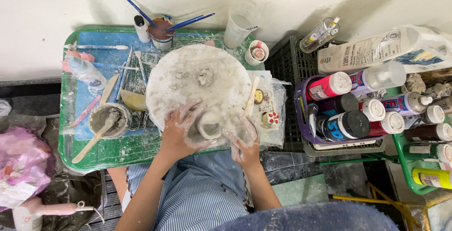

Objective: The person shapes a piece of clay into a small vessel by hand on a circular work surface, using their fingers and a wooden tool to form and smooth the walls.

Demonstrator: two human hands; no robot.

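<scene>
A small white clay pot [210, 125] stands on the near edge of a round clay-smeared board [197, 78]. My left hand [181, 130], coated in wet clay, cups the pot's left side with spread fingers. My right hand [244, 139], also clay-covered, presses against the pot's right side. Two small lumps of clay [205, 75] lie near the middle of the board. A wooden modelling stick [251, 97] rests at the board's right edge.
A green table [101, 153] carries a bowl of slip with a wooden stick [109, 120], a spray bottle [84, 70], brushes in a cup [162, 31], a clear plastic cup [240, 23] and several tools. A basket of paint bottles [348, 113] stands right. Pink bags [21, 163] lie left.
</scene>
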